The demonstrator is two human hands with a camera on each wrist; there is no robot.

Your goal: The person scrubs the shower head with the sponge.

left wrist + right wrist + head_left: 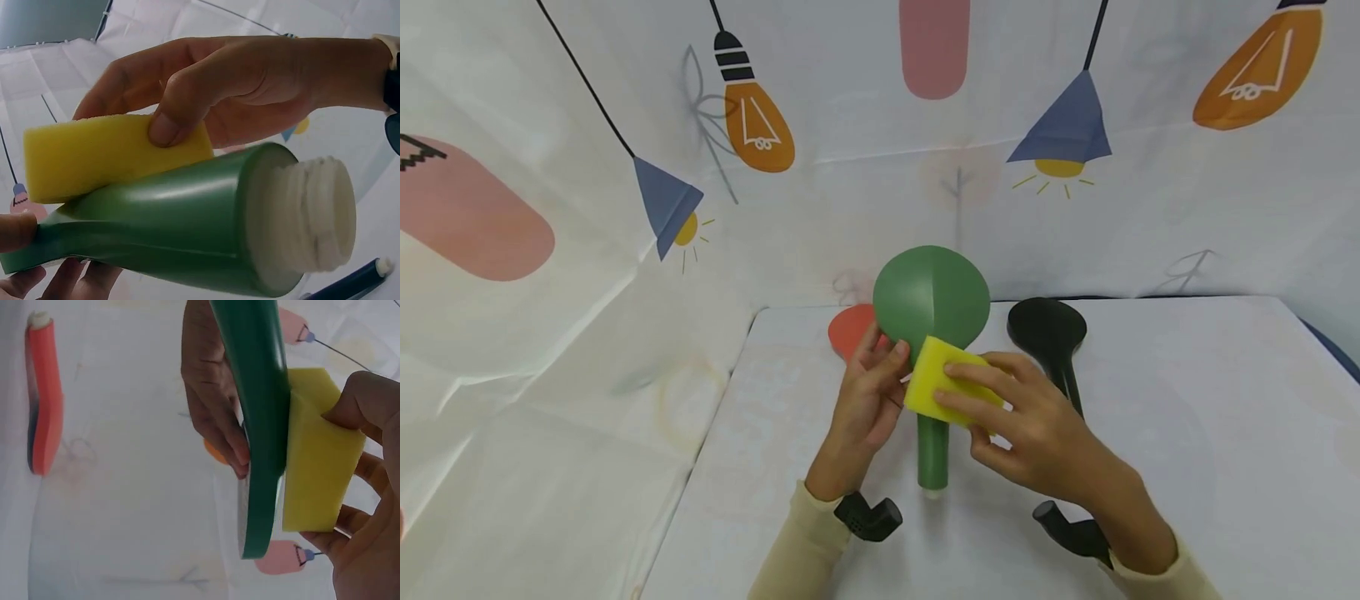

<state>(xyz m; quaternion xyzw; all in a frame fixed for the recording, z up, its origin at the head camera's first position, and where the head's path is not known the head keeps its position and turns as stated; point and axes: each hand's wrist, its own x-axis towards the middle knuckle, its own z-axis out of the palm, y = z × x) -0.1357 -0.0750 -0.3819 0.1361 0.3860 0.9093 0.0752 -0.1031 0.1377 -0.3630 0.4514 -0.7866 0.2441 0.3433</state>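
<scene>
A green paddle [931, 292] with a round flat head is raised in front of me. Its thick handle ends in a white threaded neck [322, 212]. My left hand [868, 400] holds the paddle where head and handle meet; in the left wrist view its thumb [17, 231] lies on one side and its fingers below. My right hand [1037, 425] grips a yellow sponge [943, 379] between thumb and fingers. The sponge rests against the green surface near the neck of the head, as the right wrist view shows from the side.
Behind the left hand a red paddle-shaped thing [847, 329] lies on the white-covered table [1210, 433]. A black one [1048, 325] lies to the right, partly hidden by the right hand. A white printed sheet [850, 100] hangs behind the table.
</scene>
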